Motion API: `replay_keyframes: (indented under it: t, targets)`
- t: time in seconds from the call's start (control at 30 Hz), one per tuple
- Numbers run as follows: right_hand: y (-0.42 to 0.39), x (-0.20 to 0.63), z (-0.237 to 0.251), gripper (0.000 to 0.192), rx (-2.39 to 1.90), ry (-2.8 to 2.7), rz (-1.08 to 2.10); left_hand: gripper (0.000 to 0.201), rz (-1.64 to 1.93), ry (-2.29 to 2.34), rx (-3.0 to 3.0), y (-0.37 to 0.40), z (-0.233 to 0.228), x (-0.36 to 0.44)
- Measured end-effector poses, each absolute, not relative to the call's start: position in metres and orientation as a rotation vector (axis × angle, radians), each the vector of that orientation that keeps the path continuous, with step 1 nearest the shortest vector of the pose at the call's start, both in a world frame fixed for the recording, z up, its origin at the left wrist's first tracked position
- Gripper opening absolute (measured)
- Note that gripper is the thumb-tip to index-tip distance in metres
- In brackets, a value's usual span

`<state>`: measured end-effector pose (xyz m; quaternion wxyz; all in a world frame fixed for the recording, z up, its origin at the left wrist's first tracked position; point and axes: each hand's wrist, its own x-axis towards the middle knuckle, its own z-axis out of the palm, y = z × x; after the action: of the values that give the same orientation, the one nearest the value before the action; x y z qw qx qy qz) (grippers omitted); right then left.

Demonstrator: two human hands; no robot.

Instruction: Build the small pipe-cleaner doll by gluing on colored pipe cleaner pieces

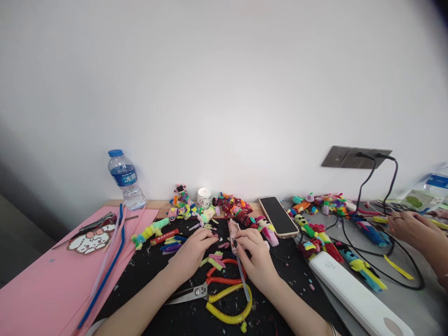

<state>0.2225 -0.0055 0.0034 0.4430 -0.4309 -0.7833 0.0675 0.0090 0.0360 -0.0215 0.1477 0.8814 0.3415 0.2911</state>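
Note:
My right hand (257,256), its thumb and fingers closed together, grips a small pale pink fuzzy piece (233,229). From those fingers a pale flat strip (244,280) hangs down across the scissors. To the left, my left hand (194,252) has its fingertips pressed together just above the mat; whatever they hold is too small to make out. Scissors with red and yellow handles (229,318) lie partly open below both hands. Short yellow and pink pipe-cleaner pieces (214,261) are between the hands, and a bundle of purple and blue pieces (172,246) lies beside my left wrist.
Several pipe-cleaner dolls (241,212) line the wall side, near a white paper cup (204,197) and a phone (278,217). A water bottle (126,179) stands on pink paper (31,289). At right are a white device (357,298), black cables (416,261) and another person's hand (413,233).

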Motion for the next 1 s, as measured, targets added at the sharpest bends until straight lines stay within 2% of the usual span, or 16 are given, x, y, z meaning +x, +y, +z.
replay_keyframes:
  t: [0.3, 0.83, 1.0]
  targets:
    - [-0.0050, 0.2224, 0.0034, 0.019, -1.065, -1.934, 0.156, 0.026, 0.906, 1.159, 2.470, 0.0344, -0.0155, 0.0053]
    - [-0.0051, 0.2235, 0.0012, 0.017, -1.075, -1.961, 0.167, 0.027, 0.892, 1.089, 2.323, 0.0349, -0.0131, 0.0049]
    - [-0.0058, 0.2237, 0.0022, 0.017, -1.086, -1.958, 0.186, 0.021, 0.933, 1.122, 2.284, 0.0333, -0.0115, 0.0060]
